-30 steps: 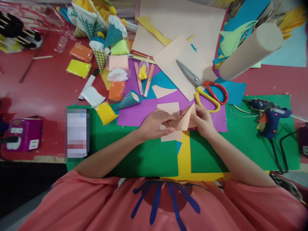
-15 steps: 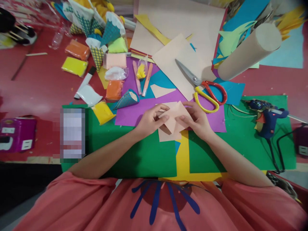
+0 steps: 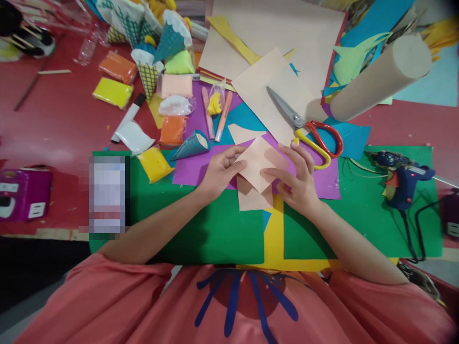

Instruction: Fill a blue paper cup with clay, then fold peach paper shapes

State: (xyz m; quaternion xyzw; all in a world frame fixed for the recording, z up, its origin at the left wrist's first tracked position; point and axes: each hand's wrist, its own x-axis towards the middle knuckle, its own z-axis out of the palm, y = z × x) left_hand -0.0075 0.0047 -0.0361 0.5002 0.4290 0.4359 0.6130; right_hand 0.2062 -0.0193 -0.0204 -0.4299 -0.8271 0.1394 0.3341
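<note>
two hands (image 3: 258, 174), one peach paper piece (image 3: 258, 161)

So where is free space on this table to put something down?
Bare red table lies left of the clay packs, and green sheet below the left hand. Some green is free between the right hand and glue gun. The top middle is crowded.

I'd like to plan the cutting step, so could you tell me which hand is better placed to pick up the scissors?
Probably the right hand: the scissors lie just beyond its fingertips, while the left hand pinches the peach paper farther away.
</note>
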